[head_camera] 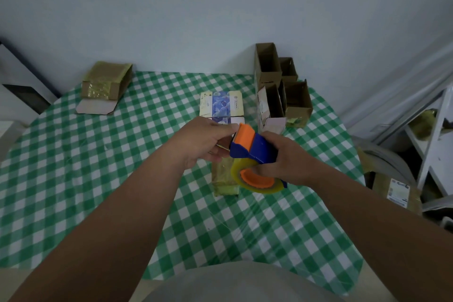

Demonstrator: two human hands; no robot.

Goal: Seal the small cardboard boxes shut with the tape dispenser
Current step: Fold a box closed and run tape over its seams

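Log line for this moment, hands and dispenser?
right hand grips tape dispenser | left hand pinches at its orange front | held above taped box | no tape laid yet

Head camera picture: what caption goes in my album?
Right hand holds tape dispenser; left hand pinches its front.

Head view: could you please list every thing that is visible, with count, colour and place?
tape dispenser: one, blue and orange with a clear yellowish roll, held above the table centre
taped box: one, brown under yellowish tape, on the table below the dispenser
printed box: one, cream and blue, behind the hands
taped box with open flap: one, brown, far left of table
open empty boxes: about four, brown, clustered far right of table
tablecloth: one, green and white check
labelled box: one, brown, off the table at right
white shelf: one, right edge
left hand: pinches at the dispenser's front
right hand: grips the dispenser
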